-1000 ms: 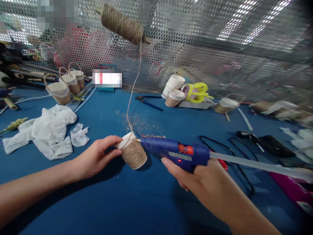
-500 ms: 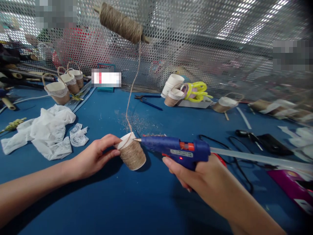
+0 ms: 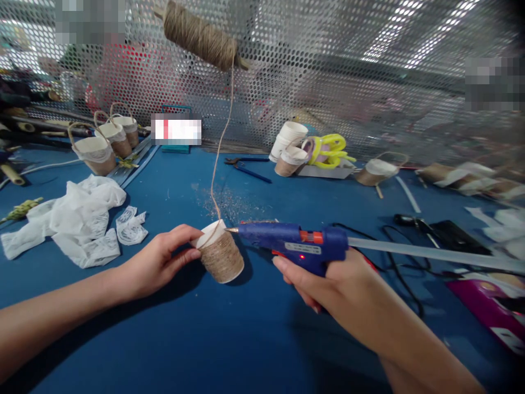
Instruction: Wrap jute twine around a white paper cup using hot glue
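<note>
Between the thumb and fingers of my left hand (image 3: 174, 254) is a white paper cup (image 3: 223, 257), tilted over the table and mostly wrapped in brown twine. A bare white band shows near its rim. From there a strand of twine (image 3: 217, 164) runs up to a spool (image 3: 200, 35) mounted on the mesh panel. My right hand (image 3: 324, 282) grips a blue hot glue gun (image 3: 287, 241) with its red light lit and a long clear glue stick (image 3: 410, 251) in its back. The metal nozzle points left, close to the cup's upper right side; whether they touch I cannot tell.
White lace (image 3: 88, 219) lies at left, with several handled, lace-trimmed cups (image 3: 98, 156) behind it. Pliers (image 3: 248, 167) and stacked white cups (image 3: 289, 137) are toward the back. A black cord (image 3: 404, 273) curls at right near a purple object (image 3: 482, 306).
The glue gun has shifted very slightly up and its nozzle sits a little higher against the cup. The left hand keeps the same hold on the cup.
</note>
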A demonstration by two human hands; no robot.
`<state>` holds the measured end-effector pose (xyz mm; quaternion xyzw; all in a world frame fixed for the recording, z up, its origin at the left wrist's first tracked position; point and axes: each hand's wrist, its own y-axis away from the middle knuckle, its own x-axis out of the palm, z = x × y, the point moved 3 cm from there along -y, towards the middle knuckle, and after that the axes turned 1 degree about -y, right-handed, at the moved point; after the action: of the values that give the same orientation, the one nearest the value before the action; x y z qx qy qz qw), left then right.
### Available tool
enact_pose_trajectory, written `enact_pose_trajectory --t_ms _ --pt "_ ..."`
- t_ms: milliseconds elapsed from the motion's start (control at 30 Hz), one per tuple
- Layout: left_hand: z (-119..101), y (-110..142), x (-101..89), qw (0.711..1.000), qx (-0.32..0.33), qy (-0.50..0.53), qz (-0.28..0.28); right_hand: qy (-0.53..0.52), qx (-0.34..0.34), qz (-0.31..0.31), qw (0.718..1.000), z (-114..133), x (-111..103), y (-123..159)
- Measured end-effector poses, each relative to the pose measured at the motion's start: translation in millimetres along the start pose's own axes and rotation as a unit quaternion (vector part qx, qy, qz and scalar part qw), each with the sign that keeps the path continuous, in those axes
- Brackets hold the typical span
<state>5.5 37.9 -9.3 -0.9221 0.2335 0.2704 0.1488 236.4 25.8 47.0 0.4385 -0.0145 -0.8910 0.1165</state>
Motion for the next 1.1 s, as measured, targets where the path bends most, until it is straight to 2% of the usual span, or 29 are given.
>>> enact_pose_trajectory --t_ms 100,867,1100 --pt "-1.2 0.0 0.1 1.000 0.001 0.002 -0.003 -0.006 0.008 0.000 1.000 0.5 -0.3 -0.4" --pt "-4.3 -0.4 -0.6 1.000 -0.001 -0.010 -0.008 -0.028 -0.051 0.025 0.998 3.5 5.3 7.7" --pt "-3.3 0.4 -0.5 1.000 -0.008 -0.015 -0.008 -0.034 0.000 0.001 0.999 1.6 1.2 0.5"
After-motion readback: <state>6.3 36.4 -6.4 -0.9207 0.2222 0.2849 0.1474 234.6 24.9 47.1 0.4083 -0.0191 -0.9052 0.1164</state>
